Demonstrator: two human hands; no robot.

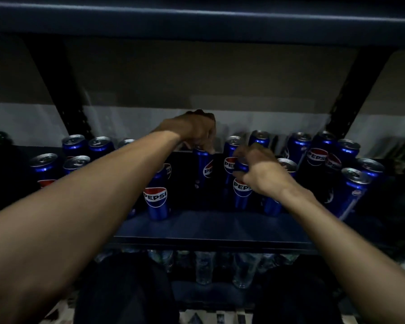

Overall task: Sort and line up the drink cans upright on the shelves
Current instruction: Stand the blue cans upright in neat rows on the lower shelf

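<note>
Dim scene. Left hand [194, 127] far, centre of dark blue metal shelf [208, 226], fingers clamped on top of upright blue Pepsi can [205, 168]. Right hand [261, 171] fingers wrapped round top of second blue Pepsi can [241, 188], near centre. Other upright blue cans [323, 155] clustered left and right. Clear plastic bottles [202, 267] on lower shelf.

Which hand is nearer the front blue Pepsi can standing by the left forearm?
Left, I judge. The left hand grips a can behind that front blue Pepsi can; the right hand holds another can further right.
</note>
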